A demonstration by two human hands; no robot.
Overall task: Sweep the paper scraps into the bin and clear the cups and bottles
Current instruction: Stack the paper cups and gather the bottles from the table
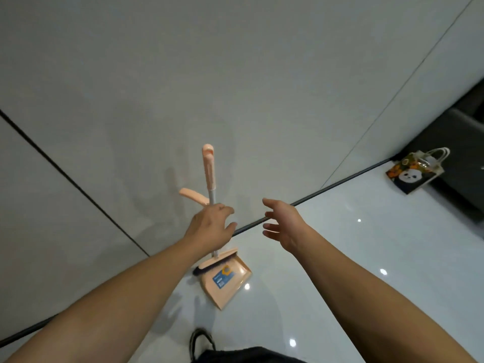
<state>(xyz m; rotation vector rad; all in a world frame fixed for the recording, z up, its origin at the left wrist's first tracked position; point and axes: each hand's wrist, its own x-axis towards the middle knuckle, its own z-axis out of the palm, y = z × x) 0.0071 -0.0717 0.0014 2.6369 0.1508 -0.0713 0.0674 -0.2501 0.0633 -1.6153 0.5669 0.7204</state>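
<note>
A peach broom [208,166] with a grey pole stands upright against the pale wall. Its head [218,260], with dark bristles, rests in a peach dustpan [230,284] that carries a blue label and stands on the glossy floor. A second, shorter peach handle [193,195] sticks out to the left of the pole. My left hand [209,226] is right in front of the pole, fingers apart, fingertips at the pole and not closed around it. My right hand [284,222] hovers to the right of the broom, fingers spread, holding nothing. No paper scraps, cups, bottles or bin are in view.
A panda-print bag [416,171] with white handles stands on the floor at the right, against dark furniture [455,142]. A black skirting strip [340,183] runs along the foot of the wall. My shoe [201,341] shows at the bottom.
</note>
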